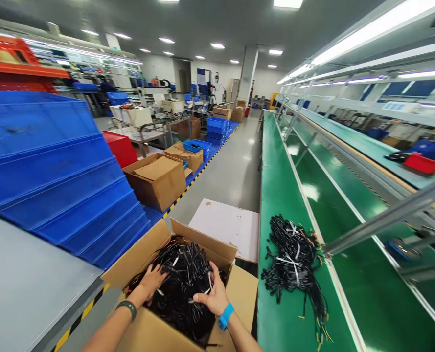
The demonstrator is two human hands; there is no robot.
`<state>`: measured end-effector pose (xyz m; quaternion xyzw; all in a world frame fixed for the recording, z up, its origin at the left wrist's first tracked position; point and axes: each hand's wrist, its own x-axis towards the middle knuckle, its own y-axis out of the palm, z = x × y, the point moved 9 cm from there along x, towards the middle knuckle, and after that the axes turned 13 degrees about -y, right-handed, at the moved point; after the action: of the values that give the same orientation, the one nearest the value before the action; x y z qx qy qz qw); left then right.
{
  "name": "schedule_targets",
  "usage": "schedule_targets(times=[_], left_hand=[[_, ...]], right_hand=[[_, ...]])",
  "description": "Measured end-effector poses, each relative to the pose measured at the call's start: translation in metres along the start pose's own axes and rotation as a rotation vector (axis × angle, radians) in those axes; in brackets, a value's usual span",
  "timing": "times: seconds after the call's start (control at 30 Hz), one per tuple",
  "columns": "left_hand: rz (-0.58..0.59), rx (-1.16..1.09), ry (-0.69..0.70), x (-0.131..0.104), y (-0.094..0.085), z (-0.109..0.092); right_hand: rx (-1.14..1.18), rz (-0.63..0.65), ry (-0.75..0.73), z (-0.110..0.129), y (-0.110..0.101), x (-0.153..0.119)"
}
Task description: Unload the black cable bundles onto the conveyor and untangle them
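An uncovered cardboard box, its flaps spread, holds black cables with bare wire ends and white ties. Both my hands are inside it, on either side of a bundle of black cables. My left hand has its fingers curled onto the bundle's left side, the fingertips partly sunk among the cables. On the right side, my right hand grips the bundle near a white tie, thumb in front and fingers behind. More tied black cable bundles lie on the green bench to the right.
The green conveyor bench runs away along my right, with a metal frame post beside it. Stacked blue bins lean close on the left. Ahead are a white board and another cardboard box by the floor aisle.
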<state>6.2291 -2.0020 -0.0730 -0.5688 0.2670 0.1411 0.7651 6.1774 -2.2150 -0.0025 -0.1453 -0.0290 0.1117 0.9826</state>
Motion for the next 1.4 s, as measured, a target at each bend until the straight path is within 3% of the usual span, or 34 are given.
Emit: schedule_targets(times=[0.07, 0.13, 0.23, 0.33, 0.43, 0.5, 0.53, 0.6, 0.73, 0.8, 0.87, 0.97, 1.07, 1.23, 1.4], left_hand=[[-0.043, 0.128, -0.022, 0.0, -0.001, -0.002], [-0.097, 0.214, -0.011, -0.001, -0.004, -0.005], [-0.142, 0.259, 0.072, -0.002, -0.007, -0.014], [-0.163, 0.17, 0.14, -0.001, -0.008, -0.018], [-0.2, 0.012, 0.169, 0.0, -0.009, -0.018], [-0.206, -0.021, 0.177, 0.002, -0.006, -0.018], [-0.204, -0.023, 0.175, 0.003, -0.004, -0.018], [-0.194, -0.022, 0.171, 0.005, 0.0, -0.017], [-0.143, 0.047, 0.188, 0.007, 0.007, -0.016], [-0.102, 0.067, 0.182, 0.004, 0.009, -0.013], [-0.075, 0.048, 0.167, -0.004, 0.006, -0.01], [-0.089, 0.019, 0.148, -0.016, -0.001, -0.012], [-0.099, -0.01, 0.142, -0.019, -0.004, -0.021], [-0.147, -0.029, 0.133, -0.015, -0.014, -0.033], [-0.203, -0.015, 0.162, -0.034, -0.04, -0.03]], right_hand=[[0.238, -0.093, -0.136, 0.04, -0.043, -0.003], [0.393, -0.195, -0.254, 0.082, -0.1, -0.014], [0.176, -0.284, -0.365, 0.139, -0.192, -0.037], [-0.263, -0.415, -0.42, 0.179, -0.279, -0.058], [-0.744, -0.479, -0.417, 0.186, -0.341, -0.061], [-0.948, -0.39, -0.414, 0.163, -0.361, -0.052], [-1.015, -0.331, -0.351, 0.14, -0.368, -0.045], [-1.08, -0.234, -0.176, 0.082, -0.373, -0.038], [-1.068, -0.245, 0.037, -0.021, -0.359, -0.045], [-1.054, -0.291, 0.106, -0.056, -0.352, -0.049], [-1.04, -0.342, 0.139, -0.076, -0.353, -0.05], [-1.009, -0.41, 0.116, -0.085, -0.358, -0.047], [-0.944, -0.462, 0.033, -0.081, -0.347, -0.046], [-0.782, -0.427, -0.123, -0.068, -0.286, -0.075], [-0.508, -0.402, -0.091, -0.065, -0.234, -0.117]])
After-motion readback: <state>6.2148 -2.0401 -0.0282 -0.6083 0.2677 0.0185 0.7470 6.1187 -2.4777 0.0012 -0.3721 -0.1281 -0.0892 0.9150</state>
